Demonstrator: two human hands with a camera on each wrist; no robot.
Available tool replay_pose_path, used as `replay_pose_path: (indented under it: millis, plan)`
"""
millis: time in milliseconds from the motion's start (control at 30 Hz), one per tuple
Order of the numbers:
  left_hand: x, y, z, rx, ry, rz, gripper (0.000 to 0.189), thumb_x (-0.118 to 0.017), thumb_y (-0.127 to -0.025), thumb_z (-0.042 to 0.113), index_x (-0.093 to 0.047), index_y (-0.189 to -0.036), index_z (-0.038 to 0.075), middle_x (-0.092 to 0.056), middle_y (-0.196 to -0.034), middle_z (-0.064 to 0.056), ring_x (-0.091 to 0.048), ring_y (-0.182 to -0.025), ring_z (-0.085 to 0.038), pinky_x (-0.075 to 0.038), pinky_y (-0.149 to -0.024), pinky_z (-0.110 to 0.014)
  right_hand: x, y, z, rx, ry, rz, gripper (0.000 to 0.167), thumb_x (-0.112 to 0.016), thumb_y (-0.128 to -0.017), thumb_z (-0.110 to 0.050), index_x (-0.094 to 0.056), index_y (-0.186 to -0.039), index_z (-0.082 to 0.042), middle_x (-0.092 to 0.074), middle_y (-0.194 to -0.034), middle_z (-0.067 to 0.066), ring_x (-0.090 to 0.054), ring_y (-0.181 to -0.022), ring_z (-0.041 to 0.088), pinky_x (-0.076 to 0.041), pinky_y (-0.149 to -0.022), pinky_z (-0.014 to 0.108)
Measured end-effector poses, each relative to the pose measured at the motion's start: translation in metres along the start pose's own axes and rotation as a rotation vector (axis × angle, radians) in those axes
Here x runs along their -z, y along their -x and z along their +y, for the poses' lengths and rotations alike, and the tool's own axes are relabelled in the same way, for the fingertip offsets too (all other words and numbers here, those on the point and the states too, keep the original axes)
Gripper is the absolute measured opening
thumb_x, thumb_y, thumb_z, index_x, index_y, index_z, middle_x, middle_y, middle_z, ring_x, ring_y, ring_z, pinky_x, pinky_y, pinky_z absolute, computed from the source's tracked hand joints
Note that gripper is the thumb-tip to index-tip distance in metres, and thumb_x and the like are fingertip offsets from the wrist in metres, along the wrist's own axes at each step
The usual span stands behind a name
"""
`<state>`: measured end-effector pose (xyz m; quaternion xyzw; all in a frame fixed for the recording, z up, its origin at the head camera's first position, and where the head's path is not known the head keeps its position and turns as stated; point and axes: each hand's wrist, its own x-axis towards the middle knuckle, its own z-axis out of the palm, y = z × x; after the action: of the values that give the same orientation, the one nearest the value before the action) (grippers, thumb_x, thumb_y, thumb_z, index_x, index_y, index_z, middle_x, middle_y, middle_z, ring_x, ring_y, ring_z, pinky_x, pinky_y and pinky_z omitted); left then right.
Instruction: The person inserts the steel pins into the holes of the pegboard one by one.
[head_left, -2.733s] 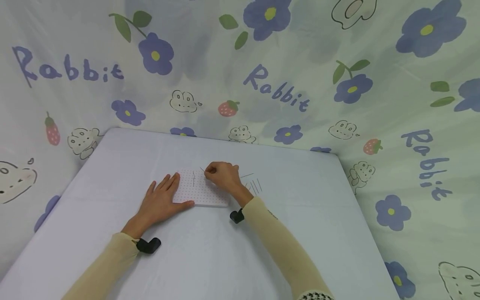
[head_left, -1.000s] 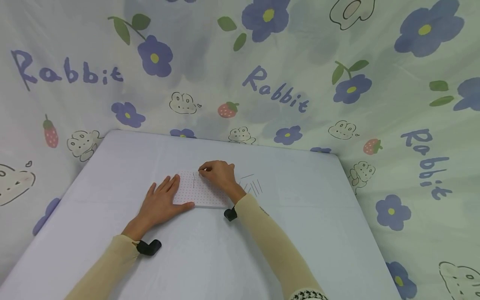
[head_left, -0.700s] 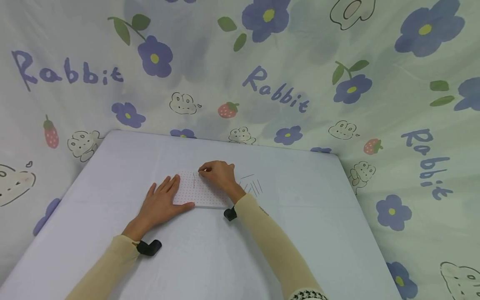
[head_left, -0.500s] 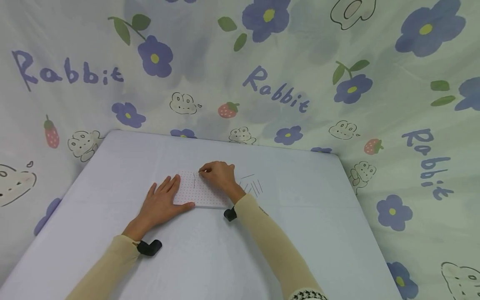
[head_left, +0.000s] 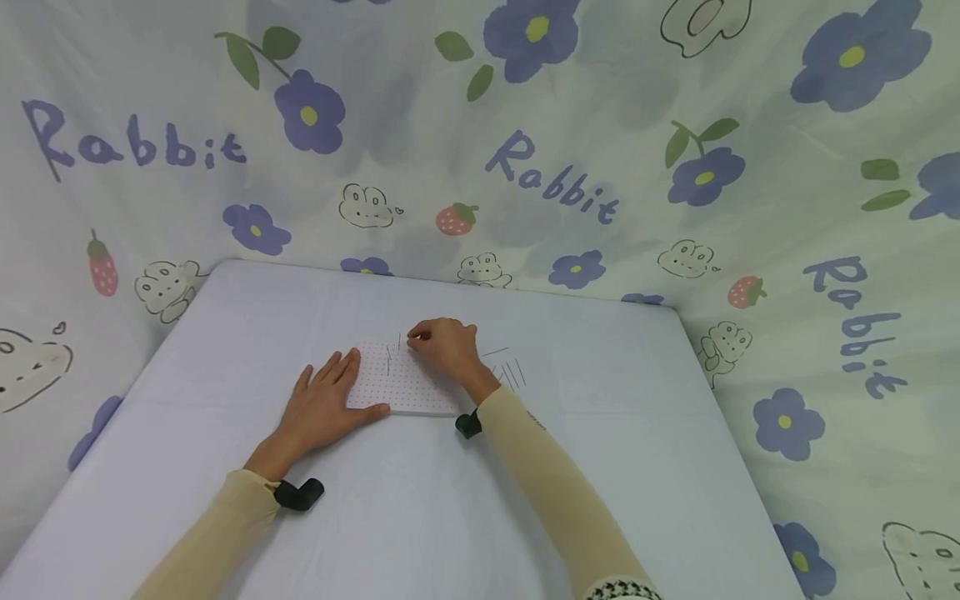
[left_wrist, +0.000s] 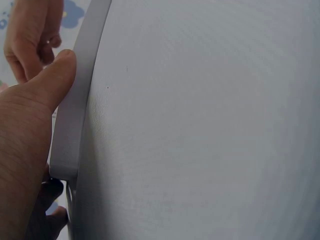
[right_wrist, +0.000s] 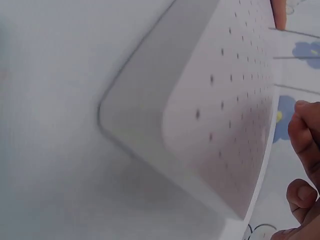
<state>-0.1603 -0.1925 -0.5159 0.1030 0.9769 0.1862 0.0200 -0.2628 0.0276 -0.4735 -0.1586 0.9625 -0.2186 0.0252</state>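
Note:
A white board (head_left: 420, 393) with rows of small dark holes lies on the table. My left hand (head_left: 318, 408) rests at its left side, fingers straight, with the thumb on the front edge (left_wrist: 75, 115). Three thin dark rods (right_wrist: 297, 58) stand up from the board's far part in the right wrist view. The newest one, a rod (head_left: 400, 341) near the back edge, is upright beside my right hand (head_left: 447, 347). That hand hovers over the back right of the board, fingers loosely bent, and no rod shows between them.
Several loose thin rods (head_left: 511, 373) lie on the white tabletop (head_left: 600, 467) right of the board, partly behind the right wrist. Another rod (head_left: 495, 352) lies slanted behind them. A cloth (head_left: 420, 125) with flowers and rabbits hangs around the table.
My right hand carried a tilted rod left to the board, held it there, then let go and drew back slightly right. The rod now stands upright. My left hand stayed put.

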Motion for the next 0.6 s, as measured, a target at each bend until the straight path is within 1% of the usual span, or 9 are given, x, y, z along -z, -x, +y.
replay_pose_path:
  millis: [167,267,367,500,600]
  plan:
    - [-0.002,-0.001,0.000,0.000,-0.002,-0.001,0.121,-0.053,-0.082,0.083,-0.019,-0.158,-0.003,-0.022,-0.164,-0.022,-0.016,-0.152,-0.043,-0.004,-0.118,-0.068,0.010,0.002,0.016,-0.029,-0.026,0.007,0.019,-0.068,-0.096,-0.040,-0.077,-0.111,-0.031,-0.074,-0.096,-0.016,-0.064,-0.094,0.006,-0.035,-0.087,0.044]
    - [-0.002,-0.002,-0.001,0.000,-0.009,-0.002,0.122,-0.051,-0.081,0.085,-0.019,-0.158,-0.003,-0.022,-0.164,-0.022,-0.016,-0.152,-0.043,-0.004,-0.118,-0.068,0.017,0.003,0.029,-0.040,-0.032,0.016,0.020,-0.068,-0.096,-0.041,-0.077,-0.111,-0.031,-0.073,-0.094,-0.016,-0.063,-0.091,0.005,-0.035,-0.085,0.043]
    - [-0.002,-0.002,0.000,0.003,-0.004,0.003,0.122,-0.053,-0.081,0.085,-0.019,-0.158,-0.003,-0.023,-0.164,-0.022,-0.016,-0.152,-0.043,-0.004,-0.118,-0.068,0.023,0.005,0.043,-0.046,-0.047,0.030,0.020,-0.068,-0.096,-0.041,-0.077,-0.111,-0.031,-0.072,-0.094,-0.016,-0.063,-0.090,0.005,-0.034,-0.085,0.043]
    - [-0.002,-0.003,0.000,0.005,0.006,0.011,0.121,-0.056,-0.081,0.082,-0.020,-0.158,-0.003,-0.023,-0.164,-0.022,-0.016,-0.152,-0.043,-0.004,-0.118,-0.067,0.031,0.010,0.062,-0.063,-0.068,0.053,0.021,-0.068,-0.095,-0.041,-0.077,-0.111,-0.029,-0.073,-0.096,-0.014,-0.064,-0.092,0.008,-0.034,-0.086,0.044]
    - [-0.003,-0.003,0.000,0.001,0.005,0.011,0.120,-0.055,-0.081,0.083,-0.020,-0.158,-0.002,-0.023,-0.164,-0.021,-0.016,-0.152,-0.042,-0.004,-0.118,-0.067,0.036,0.015,0.075,-0.089,-0.075,0.058,0.023,-0.068,-0.096,-0.041,-0.077,-0.112,-0.028,-0.074,-0.099,-0.012,-0.065,-0.095,0.011,-0.035,-0.087,0.046]
